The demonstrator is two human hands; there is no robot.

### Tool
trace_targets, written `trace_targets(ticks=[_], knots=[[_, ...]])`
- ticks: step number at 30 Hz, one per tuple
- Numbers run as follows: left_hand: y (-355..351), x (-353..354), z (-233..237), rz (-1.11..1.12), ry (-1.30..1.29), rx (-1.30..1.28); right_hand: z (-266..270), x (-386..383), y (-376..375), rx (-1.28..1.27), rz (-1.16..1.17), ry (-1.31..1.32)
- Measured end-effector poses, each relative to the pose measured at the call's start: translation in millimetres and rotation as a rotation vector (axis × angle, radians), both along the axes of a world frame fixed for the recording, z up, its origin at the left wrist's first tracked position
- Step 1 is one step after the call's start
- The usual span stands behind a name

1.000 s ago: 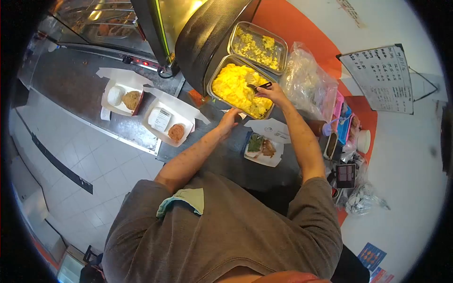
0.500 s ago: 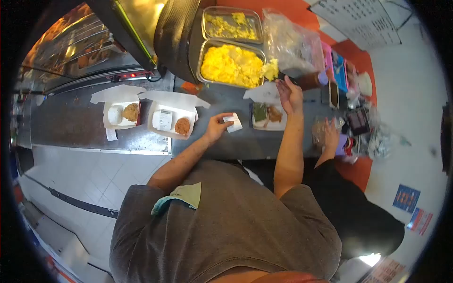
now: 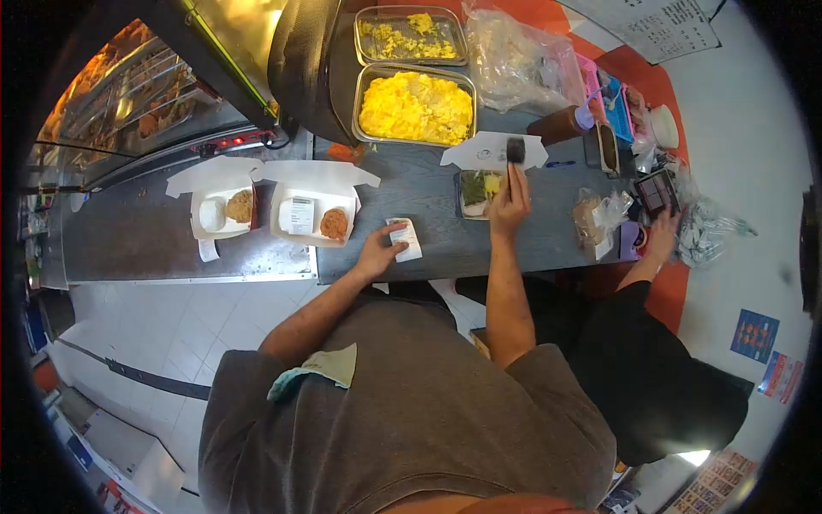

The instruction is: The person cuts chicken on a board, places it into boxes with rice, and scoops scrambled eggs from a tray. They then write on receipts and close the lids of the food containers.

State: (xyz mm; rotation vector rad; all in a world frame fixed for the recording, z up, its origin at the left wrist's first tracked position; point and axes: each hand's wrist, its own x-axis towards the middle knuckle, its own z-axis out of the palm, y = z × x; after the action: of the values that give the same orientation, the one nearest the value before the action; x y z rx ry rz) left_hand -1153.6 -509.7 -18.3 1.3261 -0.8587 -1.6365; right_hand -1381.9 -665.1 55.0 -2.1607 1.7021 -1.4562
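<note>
In the head view, at far left on the counter, an open meal carton (image 3: 214,174) holds a white mound and a browned patty. Next to it, a second open carton (image 3: 321,173) carries a labelled white packet and a fried piece. The left hand (image 3: 377,254) pinches a printed paper slip (image 3: 409,242) that half a second ago was lifted nearer the third carton. Beyond it sits a glass dish (image 3: 411,140) heaped with scrambled egg (image 3: 417,107). Right of these, the third carton (image 3: 467,154) is open beside the right hand (image 3: 510,206), which is closed round a black utensil (image 3: 515,151) pointing over the lid. The lump of egg on that utensil has gone, and yellow egg now shows beside the greens, so this portion appears served. At far right, a co-worker's hand (image 3: 662,236) is near a dark tray; its grip I cannot tell.
</note>
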Motion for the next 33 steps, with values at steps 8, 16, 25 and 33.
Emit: trace_targets(ticks=[8, 16, 25, 33], knots=[[12, -20, 7, 0.059, -0.209, -0.101, 58, 46, -115, 0.281, 0.377, 0.335], [1, -49, -20, 0.157, -0.512, -0.169, -130, -270, -185, 0.363, -0.299, 0.374], [-23, -53, -8, -0.165, -1.146, -0.139, -135, -260, -197, 1.067, -0.558, -0.590], [-10, -26, -24, -0.313, -1.381, -0.394, -51, -151, -16, 0.433, 0.728, -1.779]])
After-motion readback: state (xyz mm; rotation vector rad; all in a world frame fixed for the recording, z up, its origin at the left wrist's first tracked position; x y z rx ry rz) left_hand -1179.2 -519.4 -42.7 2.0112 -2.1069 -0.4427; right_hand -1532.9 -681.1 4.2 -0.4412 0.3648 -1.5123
